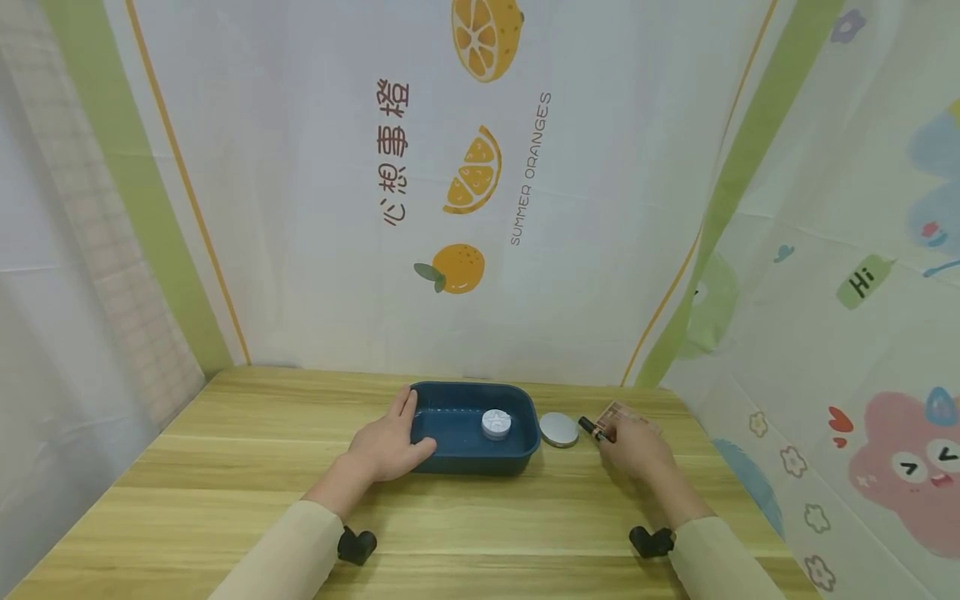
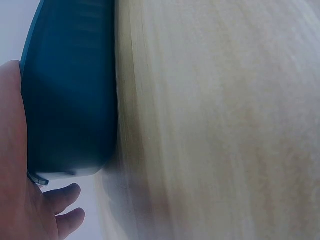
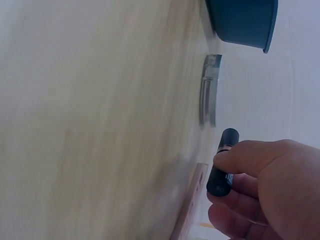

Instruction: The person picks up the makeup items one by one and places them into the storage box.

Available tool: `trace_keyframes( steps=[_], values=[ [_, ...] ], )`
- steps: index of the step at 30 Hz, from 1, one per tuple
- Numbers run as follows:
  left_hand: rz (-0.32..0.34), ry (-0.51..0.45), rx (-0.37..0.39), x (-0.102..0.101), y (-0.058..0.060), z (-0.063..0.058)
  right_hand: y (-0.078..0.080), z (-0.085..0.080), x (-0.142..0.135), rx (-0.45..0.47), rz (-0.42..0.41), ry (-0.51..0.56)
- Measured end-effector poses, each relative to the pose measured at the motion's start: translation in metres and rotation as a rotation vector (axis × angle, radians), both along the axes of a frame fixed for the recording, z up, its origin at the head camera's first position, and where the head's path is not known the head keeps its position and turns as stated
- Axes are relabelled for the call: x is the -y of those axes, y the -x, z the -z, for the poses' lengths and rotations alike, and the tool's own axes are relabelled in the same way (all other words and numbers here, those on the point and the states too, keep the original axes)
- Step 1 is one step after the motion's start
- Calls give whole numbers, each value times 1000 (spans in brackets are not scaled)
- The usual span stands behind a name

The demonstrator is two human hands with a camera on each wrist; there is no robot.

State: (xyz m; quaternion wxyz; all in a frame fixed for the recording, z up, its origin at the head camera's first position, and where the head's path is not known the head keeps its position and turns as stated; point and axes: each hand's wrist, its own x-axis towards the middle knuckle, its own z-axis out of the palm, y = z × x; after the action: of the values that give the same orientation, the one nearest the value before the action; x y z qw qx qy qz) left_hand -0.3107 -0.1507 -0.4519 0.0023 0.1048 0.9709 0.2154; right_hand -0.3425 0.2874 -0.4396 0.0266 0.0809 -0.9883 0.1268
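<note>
1. Before the near wall of the navy plastic bin (image 1: 472, 465), two cream sleeves (image 1: 288, 550) extend over a wood-grain tabletop (image 1: 487, 533).
2. At the bin's left end, the left hand (image 1: 386, 446) rests with thumb and fingers apart, thumb over the near rim.
3. Right of the bin, the right hand (image 1: 637, 450) pinches a gold-banded black lipstick tube (image 3: 218, 183); the thumb crosses its middle, and one end sticks out toward the bin.
4. Just beside the bin's right end, a round silver-lidded compact (image 1: 559, 428) lies flat.
5. Inside the bin, toward its right end, sits a round white star-patterned tin (image 1: 496, 423).
6. Farther right of the bin, a pinkish palette (image 1: 617, 412) is partly hidden by the right hand.
7. Behind the bin hangs an orange-printed white cloth (image 1: 322, 208).
</note>
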Motion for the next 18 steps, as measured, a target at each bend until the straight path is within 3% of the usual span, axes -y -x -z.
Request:
trace_keyframes(
  steps=[4, 18],
  values=[
    [0, -2, -3, 1, 0, 0, 2, -3, 4, -55, -5, -12],
    [6, -3, -1, 0, 0, 0, 0, -24, 34, -82, -21, -7]
  ],
)
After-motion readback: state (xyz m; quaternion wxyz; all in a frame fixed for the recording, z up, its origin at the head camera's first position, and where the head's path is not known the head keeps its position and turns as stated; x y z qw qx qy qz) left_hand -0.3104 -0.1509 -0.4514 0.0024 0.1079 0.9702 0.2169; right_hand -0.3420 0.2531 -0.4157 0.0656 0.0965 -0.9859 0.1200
